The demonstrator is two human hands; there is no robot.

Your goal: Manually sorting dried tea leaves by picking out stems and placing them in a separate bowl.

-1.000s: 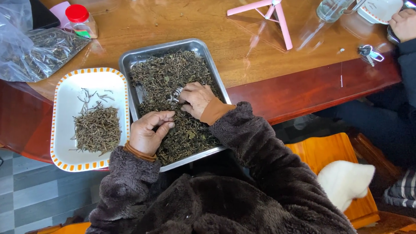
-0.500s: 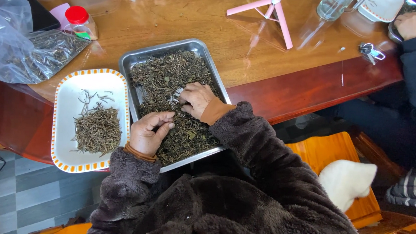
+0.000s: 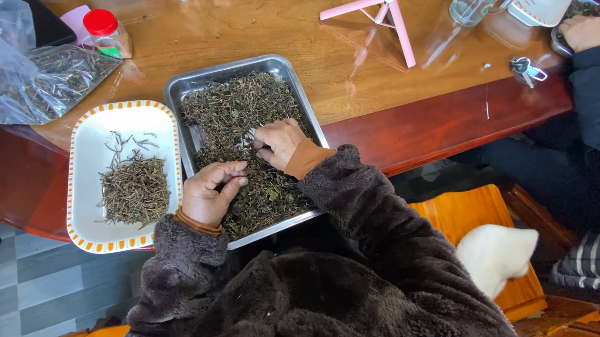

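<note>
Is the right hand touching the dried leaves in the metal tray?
Touching. The head view shows the right hand with its fingers pressed into the dried leaves in the metal tray.

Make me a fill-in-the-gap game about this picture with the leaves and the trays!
1. Both hands, the left hand and the right hand, rest in the ____ metal tray full of dried leaves.
2. The sorted stems lie on a white plate with an ____ patterned rim.
3. The small jar has a ____ lid.
4. The little stand on the table is ____.

Missing words: silver; orange; red; pink
</note>
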